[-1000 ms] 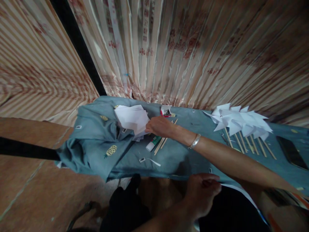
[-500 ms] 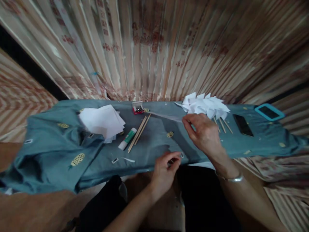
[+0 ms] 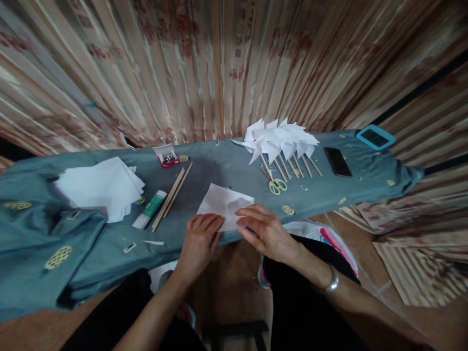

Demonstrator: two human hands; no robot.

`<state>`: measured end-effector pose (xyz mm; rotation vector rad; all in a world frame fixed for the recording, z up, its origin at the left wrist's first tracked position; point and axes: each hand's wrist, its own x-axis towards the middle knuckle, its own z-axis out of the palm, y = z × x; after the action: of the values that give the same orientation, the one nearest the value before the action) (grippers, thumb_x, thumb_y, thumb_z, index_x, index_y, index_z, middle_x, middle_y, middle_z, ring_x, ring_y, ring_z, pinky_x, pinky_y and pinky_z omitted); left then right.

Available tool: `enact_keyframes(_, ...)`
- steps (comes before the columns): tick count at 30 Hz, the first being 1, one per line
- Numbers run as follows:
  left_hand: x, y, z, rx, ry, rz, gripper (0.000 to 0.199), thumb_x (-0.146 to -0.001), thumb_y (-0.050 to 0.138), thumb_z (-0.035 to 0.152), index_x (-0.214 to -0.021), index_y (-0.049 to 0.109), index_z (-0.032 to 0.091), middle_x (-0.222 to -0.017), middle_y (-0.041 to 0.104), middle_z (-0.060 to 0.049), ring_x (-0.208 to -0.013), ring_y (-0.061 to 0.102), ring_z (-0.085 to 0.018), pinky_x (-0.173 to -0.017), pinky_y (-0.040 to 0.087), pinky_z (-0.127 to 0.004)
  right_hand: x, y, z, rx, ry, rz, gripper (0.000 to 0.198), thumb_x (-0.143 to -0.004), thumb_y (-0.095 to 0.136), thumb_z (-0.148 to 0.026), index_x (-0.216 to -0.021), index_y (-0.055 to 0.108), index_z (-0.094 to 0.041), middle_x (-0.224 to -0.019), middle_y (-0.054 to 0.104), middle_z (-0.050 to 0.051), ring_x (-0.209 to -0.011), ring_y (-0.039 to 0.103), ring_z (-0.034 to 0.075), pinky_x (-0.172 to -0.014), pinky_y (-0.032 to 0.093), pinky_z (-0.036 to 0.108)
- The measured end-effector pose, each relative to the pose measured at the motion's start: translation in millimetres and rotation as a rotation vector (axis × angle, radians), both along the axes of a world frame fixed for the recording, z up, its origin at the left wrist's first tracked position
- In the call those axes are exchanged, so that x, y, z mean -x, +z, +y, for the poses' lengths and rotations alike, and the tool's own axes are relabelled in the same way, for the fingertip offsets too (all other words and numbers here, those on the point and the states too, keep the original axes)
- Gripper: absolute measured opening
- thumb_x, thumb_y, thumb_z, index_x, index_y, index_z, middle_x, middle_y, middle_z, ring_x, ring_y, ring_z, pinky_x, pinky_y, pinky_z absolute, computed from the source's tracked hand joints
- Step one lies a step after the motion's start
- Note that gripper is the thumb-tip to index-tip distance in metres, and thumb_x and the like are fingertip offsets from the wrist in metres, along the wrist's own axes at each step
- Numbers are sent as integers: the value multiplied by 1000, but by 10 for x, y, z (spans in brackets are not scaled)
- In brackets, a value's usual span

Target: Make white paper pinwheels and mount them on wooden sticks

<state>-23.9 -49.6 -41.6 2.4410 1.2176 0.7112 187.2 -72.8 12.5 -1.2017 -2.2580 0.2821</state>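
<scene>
A white sheet of paper (image 3: 226,200) lies at the near edge of the cloth-covered table, between my two hands. My left hand (image 3: 201,239) grips its near left edge, the fingers close together and the thumb hidden underneath. My right hand (image 3: 266,231) is at the sheet's right edge, fingertips touching or just over it, with a gap between thumb and fingers. Left of the sheet are several thin wooden sticks (image 3: 173,195) and a glue stick (image 3: 149,209) with a green and white label.
Paper pinwheels (image 3: 281,139) on sticks lie overlapping at the back right, with green-handled scissors (image 3: 277,186) in front. Farther right are a black phone (image 3: 338,162) and a blue-framed device (image 3: 375,137). A paper stack (image 3: 98,187) and a small red box of pins (image 3: 168,158) stand left.
The sheet has come down from my raised right hand onto the near table edge. My left hand has moved onto it. The view has shifted right, and the scissors now show.
</scene>
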Motion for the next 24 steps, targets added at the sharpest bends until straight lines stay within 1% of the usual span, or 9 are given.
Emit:
enact_keyframes(3, 10, -24, 80, 35, 31, -81, 30, -96, 43, 26, -112, 67, 17, -106, 73, -10, -101, 66, -24, -92, 51, -43, -94, -60, 226, 139, -26, 173, 13, -90, 59, -22, -98, 69, -22, -107, 73, 7, -103, 66, 21, -93, 52, 39)
enact_keyframes(5, 16, -34, 129, 77, 90, -146, 33, -96, 43, 31, -114, 66, 17, -106, 73, -11, -100, 67, -25, -91, 53, -42, -112, -151, 415, 262, -88, 279, 13, -89, 61, -24, -95, 71, -21, -103, 75, 6, -100, 68, 20, -92, 52, 37)
enact_keyframes(8, 33, -26, 184, 153, 193, -226, 40, -95, 47, 34, -129, 56, 16, -118, 70, -12, -97, 70, -24, -89, 55, -40, -72, -349, 687, 431, -225, 434, 17, -84, 64, -27, -94, 73, -18, -93, 76, 5, -85, 70, 19, -81, 53, 33)
enact_keyframes(10, 45, -3, 194, 122, 230, -248, 47, -95, 48, 32, -139, 46, 17, -128, 64, -14, -102, 68, -24, -91, 55, -41, -22, -475, 822, 493, -264, 474, 18, -82, 64, -26, -95, 73, -17, -91, 76, 4, -82, 69, 18, -79, 53, 32)
enact_keyframes(12, 45, 24, 169, -19, 206, -194, 48, -95, 49, 27, -141, 42, 17, -137, 56, -16, -119, 60, -27, -100, 50, -46, 25, -551, 905, 488, -286, 473, 17, -81, 64, -24, -93, 73, -18, -98, 75, 5, -87, 69, 19, -82, 52, 32)
enact_keyframes(14, 19, 39, 108, -190, 121, -64, 44, -94, 48, 19, -138, 45, 17, -143, 51, -17, -135, 45, -30, -108, 41, -51, 62, -567, 948, 443, -282, 418, 13, -81, 64, -23, -91, 73, -19, -108, 73, 6, -100, 67, 20, -91, 50, 34)
enact_keyframes(16, -31, 28, 27, -267, 17, 80, 42, -93, 46, 12, -135, 47, 16, -143, 52, -16, -139, 40, -29, -111, 37, -52, 91, -548, 971, 392, -274, 339, 12, -82, 64, -22, -89, 73, -19, -116, 71, 7, -110, 63, 21, -99, 46, 36)
enact_keyframes(20, -122, -60, -94, -257, -36, 253, 45, -92, 52, 23, -134, 47, 7, -143, 51, -20, -138, 42, -34, -112, 34, -56, 159, -542, 1009, 297, -245, 224, 12, -85, 63, -22, -90, 73, -18, -119, 69, 11, -113, 61, 22, -101, 44, 38)
enact_keyframes(24, -121, -131, -111, -204, -32, 315, 53, -92, 53, 34, -137, 47, 5, -146, 48, -20, -139, 38, -36, -113, 32, -57, 230, -629, 1045, 216, -225, 182, 11, -85, 63, -21, -88, 73, -17, -118, 69, 12, -111, 61, 23, -99, 46, 39)
